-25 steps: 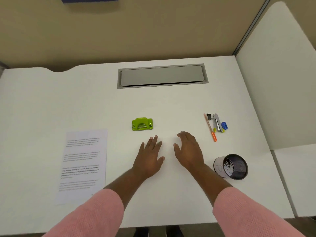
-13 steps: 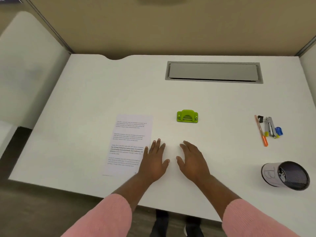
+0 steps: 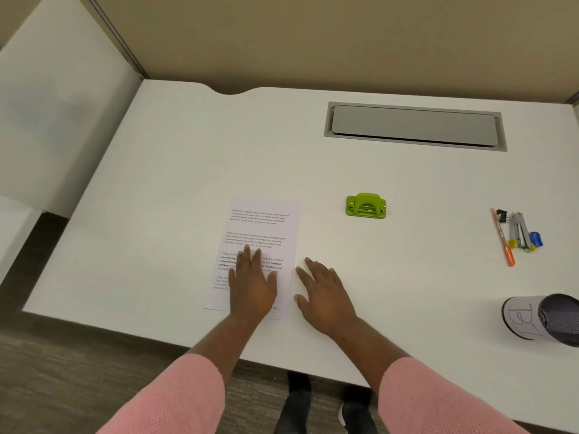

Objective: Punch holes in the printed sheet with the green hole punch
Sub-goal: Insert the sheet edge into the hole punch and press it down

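Left hand (image 3: 252, 285) flat on printed sheet (image 3: 266, 233); right hand (image 3: 326, 296) open, empty, nearer green hole punch (image 3: 366, 206) toward bench's far edge.

The person's arms, in pink sleeves (image 3: 175, 399), reach forward side by side, the left hand (image 3: 253, 285) and right hand (image 3: 326, 297) both palm down, fingers straight, thumbs turned toward each other.

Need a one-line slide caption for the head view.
Left hand flat on the white printed paper sheet, right hand open beside it; green plastic hole punch sits untouched.
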